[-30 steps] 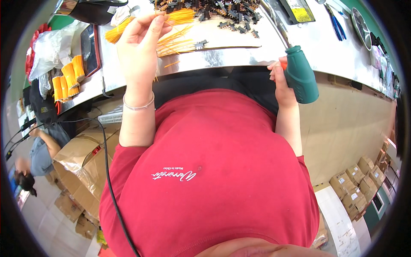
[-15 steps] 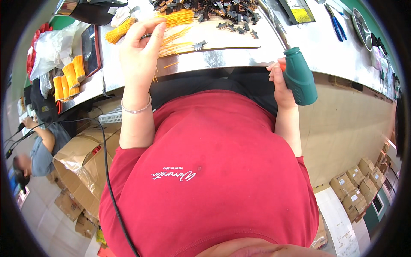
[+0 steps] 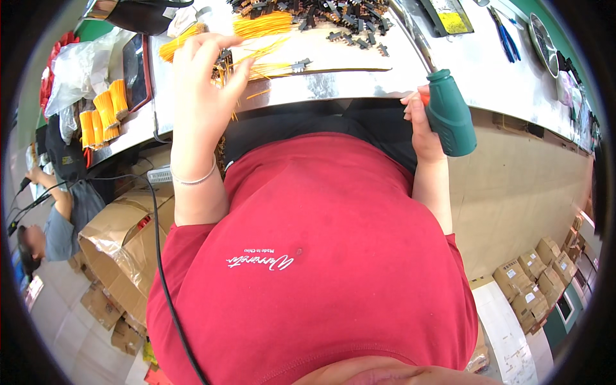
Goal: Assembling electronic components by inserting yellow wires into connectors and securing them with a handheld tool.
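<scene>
On the shiny grey metal work table (image 3: 487,70), the left hand (image 3: 204,72) reaches over a loose spread of thin yellow wires (image 3: 273,59) and pinches a small dark plastic part (image 3: 224,59) with wires on it between the thumb and the first fingers, which are close together. The right hand (image 3: 420,122) is curled around a fat green plastic tool handle (image 3: 449,114) with a long metal shaft (image 3: 410,35) that points up across the table; the thumb sits near a small orange button. To do this step well, I think the left hand should hold the little part very steady and lift only one at a time, so the other wires do not tangle, and the tool tip should come in slowly. Now the counting. There is one green tool and one dark part in the fingers. There is one black part with yellow wires (image 3: 300,63) lying alone by the table edge. There is one big heap of small black parts (image 3: 333,16) at the far side, too many to count. There are two tidy bundles of yellow wires, one (image 3: 263,24) in the middle and one (image 3: 183,38) to the left, and about four orange-yellow bundles (image 3: 102,109) stand at the far left.
</scene>
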`<state>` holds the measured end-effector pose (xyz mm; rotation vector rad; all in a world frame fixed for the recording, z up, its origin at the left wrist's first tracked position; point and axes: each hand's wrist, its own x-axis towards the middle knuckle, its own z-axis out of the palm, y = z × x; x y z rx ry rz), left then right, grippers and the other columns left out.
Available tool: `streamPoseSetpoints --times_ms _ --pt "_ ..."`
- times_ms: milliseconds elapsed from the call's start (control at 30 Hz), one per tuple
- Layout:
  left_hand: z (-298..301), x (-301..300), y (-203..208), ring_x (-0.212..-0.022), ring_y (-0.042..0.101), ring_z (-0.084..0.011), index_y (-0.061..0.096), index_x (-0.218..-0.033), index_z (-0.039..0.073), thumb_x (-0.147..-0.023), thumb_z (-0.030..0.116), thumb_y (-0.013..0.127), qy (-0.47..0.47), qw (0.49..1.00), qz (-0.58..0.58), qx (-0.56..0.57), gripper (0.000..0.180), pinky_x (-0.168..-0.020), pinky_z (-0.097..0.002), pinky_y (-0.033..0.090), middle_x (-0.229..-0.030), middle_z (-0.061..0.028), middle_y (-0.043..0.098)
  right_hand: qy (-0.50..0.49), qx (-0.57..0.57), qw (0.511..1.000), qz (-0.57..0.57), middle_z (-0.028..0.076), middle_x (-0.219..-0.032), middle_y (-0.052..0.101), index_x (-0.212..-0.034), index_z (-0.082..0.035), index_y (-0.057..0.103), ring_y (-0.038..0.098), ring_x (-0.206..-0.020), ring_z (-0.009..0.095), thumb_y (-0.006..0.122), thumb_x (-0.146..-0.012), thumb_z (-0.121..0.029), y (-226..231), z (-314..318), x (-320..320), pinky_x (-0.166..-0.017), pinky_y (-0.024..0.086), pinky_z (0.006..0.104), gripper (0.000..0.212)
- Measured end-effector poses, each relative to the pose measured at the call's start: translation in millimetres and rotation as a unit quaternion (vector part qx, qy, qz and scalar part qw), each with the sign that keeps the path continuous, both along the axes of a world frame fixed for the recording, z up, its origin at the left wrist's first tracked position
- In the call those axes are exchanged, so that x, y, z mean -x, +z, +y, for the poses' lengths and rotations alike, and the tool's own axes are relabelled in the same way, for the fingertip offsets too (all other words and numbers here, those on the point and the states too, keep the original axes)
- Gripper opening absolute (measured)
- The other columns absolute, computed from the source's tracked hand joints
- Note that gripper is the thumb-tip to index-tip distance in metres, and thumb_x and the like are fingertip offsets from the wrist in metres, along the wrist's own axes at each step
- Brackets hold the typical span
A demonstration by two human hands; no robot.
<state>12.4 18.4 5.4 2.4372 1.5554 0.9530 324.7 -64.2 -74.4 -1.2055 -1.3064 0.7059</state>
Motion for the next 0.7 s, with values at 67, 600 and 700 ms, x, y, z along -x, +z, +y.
streamPoseSetpoints --times_ms 67,600,700 --pt "-8 2 4 -0.090 0.054 -0.0224 0.067 -0.099 0.009 -0.074 0.012 0.077 -0.042 0.998 0.043 -0.030 0.027 -0.078 -0.0340 0.045 -0.094 -0.0057 0.058 0.000 0.003 1.000 0.000 0.007 -0.077 0.059 -0.106 -0.001 0.056 0.058 -0.065 0.013 0.060 -0.091 -0.001 0 0 0 -0.058 0.049 0.0256 0.015" --pt "-30 -5 -11 -0.077 0.050 -0.0271 0.062 -0.080 0.006 -0.072 0.002 0.071 -0.097 0.991 0.076 0.048 0.013 -0.069 -0.0370 0.041 -0.078 -0.0068 0.052 0.016 0.008 0.999 0.028 0.006 -0.089 0.066 -0.111 0.000 0.061 0.063 -0.070 0.011 0.063 -0.091 -0.008 -6 -1 -6 -0.062 0.052 0.0247 0.022" --pt "-27 -5 -13 -0.076 0.050 -0.0282 0.060 -0.078 0.005 -0.071 0.001 0.070 -0.111 0.989 0.082 0.046 0.014 -0.068 -0.0376 0.042 -0.077 -0.0078 0.051 0.014 0.007 0.999 0.031 0.006 -0.087 0.066 -0.112 0.000 0.061 0.063 -0.070 0.011 0.063 -0.091 -0.008 -7 -1 -5 -0.062 0.052 0.0248 0.022"
